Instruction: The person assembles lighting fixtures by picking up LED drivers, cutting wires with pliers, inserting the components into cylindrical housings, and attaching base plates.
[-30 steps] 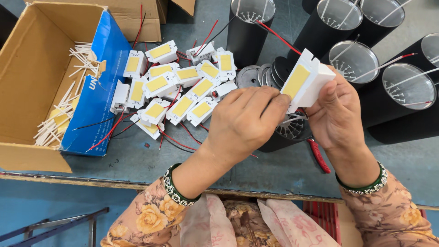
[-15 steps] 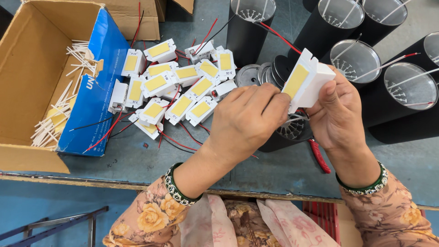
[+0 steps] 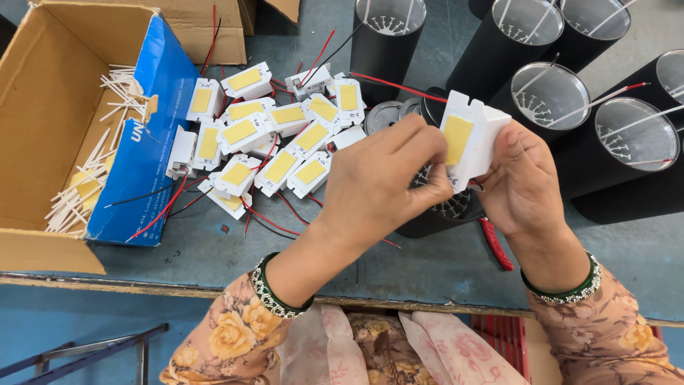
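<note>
A white module with a yellow panel (image 3: 467, 139) is held up above the table (image 3: 427, 264) between both hands, its yellow face turned toward the camera, seemingly so that it can be worked on in view. It is pinched along its near edge by the fingertips of the left hand (image 3: 377, 182) and gripped from behind and beside by the right hand (image 3: 524, 182), directly over an open black cylindrical housing (image 3: 445, 210). More such modules (image 3: 267, 139), with red and black wires, are heaped within easy reach beside a cardboard box (image 3: 43, 121) of thin white sticks.

workbench (image 3: 427, 264) | white led modules (image 3: 271, 135) | cardboard box (image 3: 50, 107) | black cylinders (image 3: 499, 50)
</note>
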